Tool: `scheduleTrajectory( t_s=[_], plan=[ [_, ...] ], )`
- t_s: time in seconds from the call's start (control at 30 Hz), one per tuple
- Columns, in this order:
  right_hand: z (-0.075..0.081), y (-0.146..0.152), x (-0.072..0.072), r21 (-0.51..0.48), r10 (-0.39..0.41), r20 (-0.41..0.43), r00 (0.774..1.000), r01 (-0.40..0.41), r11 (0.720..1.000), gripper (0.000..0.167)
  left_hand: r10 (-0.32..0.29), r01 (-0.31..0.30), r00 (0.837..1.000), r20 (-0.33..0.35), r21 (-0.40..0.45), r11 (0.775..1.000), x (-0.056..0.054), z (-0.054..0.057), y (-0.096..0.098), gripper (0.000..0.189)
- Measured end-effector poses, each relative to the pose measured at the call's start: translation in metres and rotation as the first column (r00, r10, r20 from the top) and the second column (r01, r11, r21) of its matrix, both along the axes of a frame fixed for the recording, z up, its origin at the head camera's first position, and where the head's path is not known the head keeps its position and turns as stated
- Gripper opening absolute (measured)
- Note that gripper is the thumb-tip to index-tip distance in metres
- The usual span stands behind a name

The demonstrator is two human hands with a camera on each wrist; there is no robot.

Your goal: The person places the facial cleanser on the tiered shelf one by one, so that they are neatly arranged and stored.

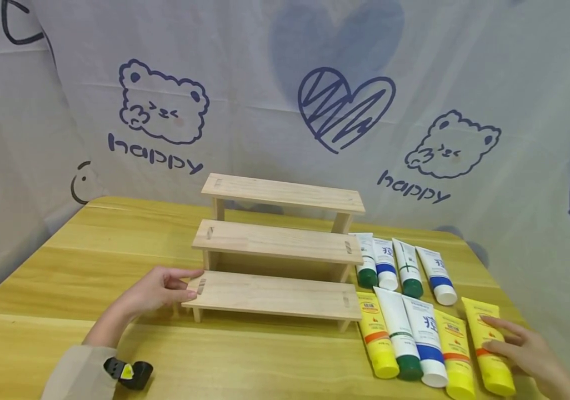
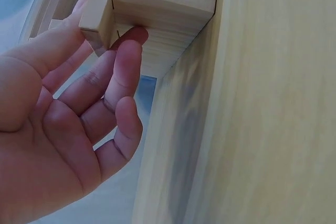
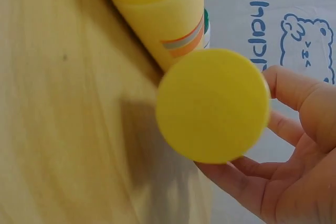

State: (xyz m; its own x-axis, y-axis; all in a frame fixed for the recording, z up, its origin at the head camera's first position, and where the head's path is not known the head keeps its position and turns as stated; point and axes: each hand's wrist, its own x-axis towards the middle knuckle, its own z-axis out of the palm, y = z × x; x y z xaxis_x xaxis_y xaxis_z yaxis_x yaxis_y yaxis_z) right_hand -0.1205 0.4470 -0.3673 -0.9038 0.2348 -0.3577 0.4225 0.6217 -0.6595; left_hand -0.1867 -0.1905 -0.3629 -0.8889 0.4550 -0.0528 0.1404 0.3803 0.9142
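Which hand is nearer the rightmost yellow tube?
Right: the right hand holds that yellow tube; the left hand is farther left, gripping the wooden stand's bottom shelf.

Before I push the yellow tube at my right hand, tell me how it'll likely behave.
The yellow tube will likely give when squeezed, as its body looks like soft plastic. Its round cap might start a roll, but the flattened far end should probably stop it.

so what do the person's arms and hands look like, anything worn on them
The left hand is ungloved; its arm wears a beige cloth sleeve and a black wrist strap with a yellow patch and black rounded device. The right hand is ungloved too, with no sleeve in view.
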Motion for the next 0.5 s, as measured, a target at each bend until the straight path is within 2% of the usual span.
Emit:
scheduleTrajectory(
  t_s=[0.3,0.5],
  plan=[
    [0.005,-0.009,-0.006,-0.01,-0.009,-0.066,0.998,0.008,1.0,0.08,0.009,-0.009,1.0,0.008,0.0,1.0,0.0,0.0,0.0,0.056],
    [0.016,-0.02,-0.01,-0.032,0.007,-0.063,0.998,-0.009,0.999,0.084,0.011,-0.011,1.0,-0.001,-0.015,1.0,0.0,0.0,0.0,0.056]
  ],
)
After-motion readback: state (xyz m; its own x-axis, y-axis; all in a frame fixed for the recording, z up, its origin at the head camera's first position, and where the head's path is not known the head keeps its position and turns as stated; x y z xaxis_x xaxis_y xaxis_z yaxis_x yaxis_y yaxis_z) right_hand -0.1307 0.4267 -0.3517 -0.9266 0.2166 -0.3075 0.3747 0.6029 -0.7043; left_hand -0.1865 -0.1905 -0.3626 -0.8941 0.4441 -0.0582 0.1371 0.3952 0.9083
